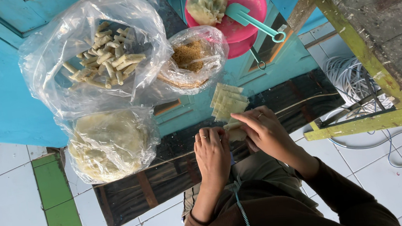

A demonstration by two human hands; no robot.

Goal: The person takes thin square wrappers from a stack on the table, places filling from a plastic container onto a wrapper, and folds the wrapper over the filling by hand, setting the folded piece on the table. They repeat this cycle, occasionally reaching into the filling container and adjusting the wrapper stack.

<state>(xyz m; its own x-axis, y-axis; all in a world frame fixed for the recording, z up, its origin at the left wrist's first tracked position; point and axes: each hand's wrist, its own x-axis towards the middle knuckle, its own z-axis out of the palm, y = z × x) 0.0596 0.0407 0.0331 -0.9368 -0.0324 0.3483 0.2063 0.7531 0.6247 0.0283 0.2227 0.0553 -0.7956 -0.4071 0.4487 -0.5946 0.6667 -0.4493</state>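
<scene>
Held a small pale wrapper (236, 132) between both hands, low over the dark slatted board (193, 162) and just in front of the lap. Closed the left hand (212, 151) on its near edge with fingers curled in; laid the right hand (264, 131) over the other side, fingertips pinching down, so both grips were shut on the sheet.

Looked thin, light and limp, more like damp dough than paper; probably tore easily and stuck to itself if bunched. Best taken by the edges or corners with fingertip pads, lightly and with little pull, keeping the middle free.

Just beyond the hands lay a loose stack of sheets (228, 100), fanned and overlapping, near but apart from the one held. Farther out sat a small clear bag of brown crumbs (191, 56), open at the mouth. Beside it, toward the left, stood a large clear bag of rolled sticks (103, 53), and below that a bag of pale dough (109, 143).

At the far end rested a pink bowl (248, 0) with more pale pieces and a teal scraper (250, 18) across it. Off to the right stood a worn wooden bench (364, 55) with a white cable (349, 79) coiled beneath.
</scene>
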